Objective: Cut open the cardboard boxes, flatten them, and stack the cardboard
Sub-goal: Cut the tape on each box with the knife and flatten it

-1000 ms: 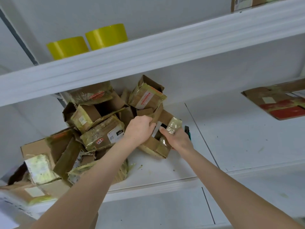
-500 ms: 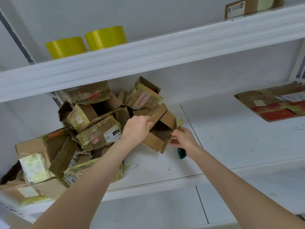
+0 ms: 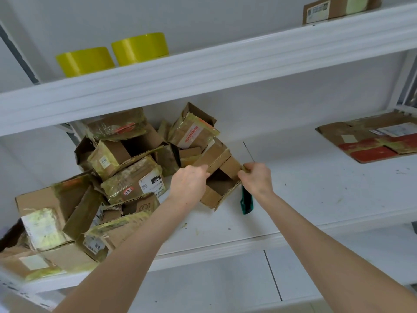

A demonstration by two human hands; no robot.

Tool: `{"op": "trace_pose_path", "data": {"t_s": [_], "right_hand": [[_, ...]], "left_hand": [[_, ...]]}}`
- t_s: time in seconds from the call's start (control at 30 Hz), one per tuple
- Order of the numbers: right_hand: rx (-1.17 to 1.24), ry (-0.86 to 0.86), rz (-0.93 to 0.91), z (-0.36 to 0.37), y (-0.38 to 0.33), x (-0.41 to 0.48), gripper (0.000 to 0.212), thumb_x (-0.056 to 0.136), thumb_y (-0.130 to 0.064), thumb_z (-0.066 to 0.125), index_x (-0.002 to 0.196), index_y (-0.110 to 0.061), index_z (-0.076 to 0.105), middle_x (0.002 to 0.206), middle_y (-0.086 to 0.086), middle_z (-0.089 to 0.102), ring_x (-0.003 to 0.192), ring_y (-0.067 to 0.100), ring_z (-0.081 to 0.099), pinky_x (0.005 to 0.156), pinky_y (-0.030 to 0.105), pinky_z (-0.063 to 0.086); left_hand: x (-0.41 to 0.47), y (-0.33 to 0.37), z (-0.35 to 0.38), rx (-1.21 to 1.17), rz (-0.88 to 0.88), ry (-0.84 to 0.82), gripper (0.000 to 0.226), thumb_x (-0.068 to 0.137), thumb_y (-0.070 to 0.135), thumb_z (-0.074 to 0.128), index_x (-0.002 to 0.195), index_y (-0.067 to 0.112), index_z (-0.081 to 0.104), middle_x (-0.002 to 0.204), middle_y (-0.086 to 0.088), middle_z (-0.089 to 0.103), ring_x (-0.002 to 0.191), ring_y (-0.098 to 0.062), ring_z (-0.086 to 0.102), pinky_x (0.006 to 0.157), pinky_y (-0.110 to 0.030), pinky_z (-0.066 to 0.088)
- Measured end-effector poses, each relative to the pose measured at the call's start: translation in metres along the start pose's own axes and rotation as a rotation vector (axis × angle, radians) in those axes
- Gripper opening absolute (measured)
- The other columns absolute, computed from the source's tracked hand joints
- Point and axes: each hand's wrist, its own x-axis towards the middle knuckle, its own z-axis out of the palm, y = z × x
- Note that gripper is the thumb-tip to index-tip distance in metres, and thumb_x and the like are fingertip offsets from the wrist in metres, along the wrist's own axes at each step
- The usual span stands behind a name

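Where the white middle shelf (image 3: 304, 206) runs wide, a heap of brown boxes (image 3: 126, 177) crowds its left end, torn and wrapped in yellowed tape and labels. Flattened cardboard (image 3: 372, 143) with red patches lies at the far right. At the heap's right edge, one small open box (image 3: 216, 158) is tilted, its flaps spread and dark inside showing. The left hand (image 3: 188, 185) grips its upper flap, and the right hand (image 3: 258, 177) pinches its taped right edge. A green cutter (image 3: 247, 203) pokes out just below the right hand.

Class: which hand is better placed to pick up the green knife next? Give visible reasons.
Right. The green knife lies close beside the right hand, which pinches the open box; the left hand grips its opposite flap, farther from the knife.
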Motion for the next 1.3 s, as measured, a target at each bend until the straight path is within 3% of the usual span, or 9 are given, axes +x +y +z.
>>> {"op": "trace_pose_path", "data": {"t_s": [0.23, 0.33, 0.5, 0.63, 0.83, 1.0, 1.13, 1.2, 1.3], "right_hand": [[0.061, -0.072, -0.036, 0.004, 0.004, -0.001, 0.026, 0.091, -0.003, 0.047, 0.075, -0.015, 0.063, 0.074, 0.007, 0.058, 0.068, 0.02, 0.055, 0.064, 0.028, 0.05], [0.202, -0.02, -0.004, 0.001, 0.005, -0.003, 0.031, 0.096, -0.004, 0.044, 0.104, -0.013, 0.072, 0.098, 0.002, 0.067, 0.087, 0.016, 0.059, 0.082, 0.025, 0.049], [0.296, -0.092, 0.076, 0.003, 0.005, -0.003, 0.04, 0.098, -0.01, 0.048, 0.137, -0.014, 0.051, 0.125, 0.002, 0.06, 0.107, 0.016, 0.057, 0.097, 0.026, 0.042], [-0.194, -0.102, -0.008, 0.003, 0.011, -0.003, 0.05, 0.096, -0.03, 0.057, 0.143, -0.025, 0.042, 0.122, 0.003, 0.061, 0.11, 0.023, 0.058, 0.079, 0.034, 0.048], [-0.621, -0.076, -0.119, 0.015, -0.011, -0.009, 0.065, 0.074, -0.076, 0.055, 0.11, -0.022, 0.051, 0.1, -0.001, 0.056, 0.097, 0.022, 0.057, 0.064, 0.029, 0.04], [-0.508, -0.04, -0.225, 0.014, -0.013, -0.013, 0.021, 0.094, -0.04, 0.05, 0.093, -0.019, 0.048, 0.074, -0.004, 0.052, 0.073, 0.019, 0.057, 0.058, 0.026, 0.044], [-0.143, -0.051, -0.142, 0.009, -0.007, -0.011, 0.033, 0.1, -0.018, 0.044, 0.066, -0.02, 0.044, 0.063, -0.006, 0.046, 0.057, 0.007, 0.046, 0.045, 0.015, 0.028], [-0.009, -0.04, -0.121, 0.009, -0.004, -0.012, 0.026, 0.1, -0.017, 0.045, 0.075, -0.016, 0.051, 0.067, -0.007, 0.048, 0.06, 0.005, 0.047, 0.049, 0.013, 0.032], [0.161, 0.0, -0.094, 0.009, 0.001, -0.013, 0.019, 0.099, -0.018, 0.049, 0.082, -0.014, 0.056, 0.071, -0.008, 0.051, 0.065, 0.005, 0.049, 0.054, 0.013, 0.036]], "left_hand": [[-0.001, -0.003, -0.002, -0.077, -0.039, 0.004, 0.023, 0.101, 0.027, 0.043, 0.082, 0.014, 0.043, 0.072, -0.001, 0.052, 0.071, -0.024, 0.058, 0.062, -0.028, 0.044], [0.001, -0.015, -0.002, -0.173, -0.133, 0.014, 0.021, 0.1, 0.022, 0.046, 0.087, 0.008, 0.055, 0.077, -0.006, 0.06, 0.076, -0.026, 0.063, 0.065, -0.033, 0.05], [0.006, -0.033, -0.001, -0.124, -0.13, 0.046, 0.023, 0.1, 0.027, 0.046, 0.096, 0.01, 0.062, 0.078, -0.003, 0.062, 0.073, -0.024, 0.061, 0.062, -0.032, 0.046], [0.011, -0.028, -0.005, -0.093, -0.085, 0.111, 0.026, 0.099, 0.032, 0.047, 0.104, 0.016, 0.067, 0.085, -0.004, 0.069, 0.082, -0.028, 0.065, 0.07, -0.039, 0.053], [0.012, -0.007, 0.007, 0.137, 0.079, 0.071, 0.028, 0.102, 0.035, 0.038, 0.112, 0.026, 0.064, 0.087, -0.001, 0.068, 0.083, -0.024, 0.066, 0.065, -0.03, 0.05], [0.011, -0.012, 0.015, 0.052, 0.011, 0.112, 0.028, 0.101, 0.034, 0.043, 0.12, 0.029, 0.063, 0.092, 0.002, 0.069, 0.082, -0.018, 0.066, 0.065, -0.025, 0.048], [0.002, -0.027, 0.024, -0.151, -0.118, 0.241, 0.03, 0.097, 0.034, 0.051, 0.126, 0.031, 0.061, 0.111, 0.003, 0.069, 0.098, -0.018, 0.065, 0.073, -0.026, 0.048], [-0.003, -0.028, 0.033, -0.324, -0.235, 0.306, 0.055, 0.087, 0.037, 0.066, 0.139, 0.028, 0.048, 0.133, 0.001, 0.057, 0.117, -0.019, 0.057, 0.088, -0.034, 0.05], [-0.005, -0.032, 0.041, -0.67, -0.644, 0.128, 0.104, 0.07, 0.047, 0.079, 0.151, 0.024, 0.018, 0.152, -0.005, 0.032, 0.133, -0.027, 0.04, 0.099, -0.047, 0.045]]}}
